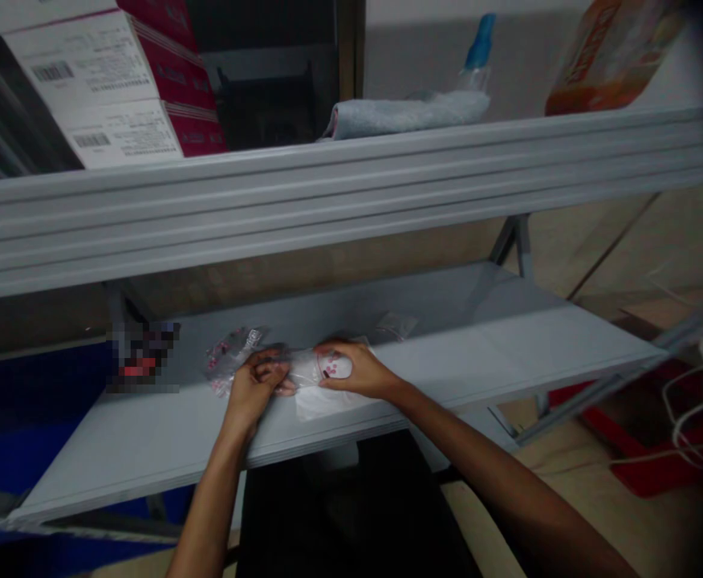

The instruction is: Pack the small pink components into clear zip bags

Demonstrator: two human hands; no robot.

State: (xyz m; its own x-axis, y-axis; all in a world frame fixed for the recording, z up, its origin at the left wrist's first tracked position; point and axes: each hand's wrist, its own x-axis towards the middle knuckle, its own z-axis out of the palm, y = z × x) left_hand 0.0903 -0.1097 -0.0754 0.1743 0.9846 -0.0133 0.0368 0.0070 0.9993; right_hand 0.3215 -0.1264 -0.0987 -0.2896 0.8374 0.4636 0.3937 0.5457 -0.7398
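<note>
open room at right on the table [544, 337]; crumpled plastic [222, 363] beside the left hand [262, 376]; shelf edge [351, 197] across the back

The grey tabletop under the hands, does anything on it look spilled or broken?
Nothing looks spilled or broken. The clear plastic beside the left hand looks crumpled and messy, and a blocky blur hides whatever is farther left.

Dim overall, with a muted grey cast. Palest on the right part of the smooth grey rectangular worktop [538, 337], with soft shadow along the back, beneath the ribbed grey metal shelf edge [351, 189]. Faintly glinting on the clear crinkled plastic film [304, 369]. Slightly blurred, with small print on the stacked white-and-magenta cardboard boxes [116, 88] hard to read. Darkened and smeared toward the right edge; coarsely pixelated over a red-and-black patch [144, 357] at left.
</note>
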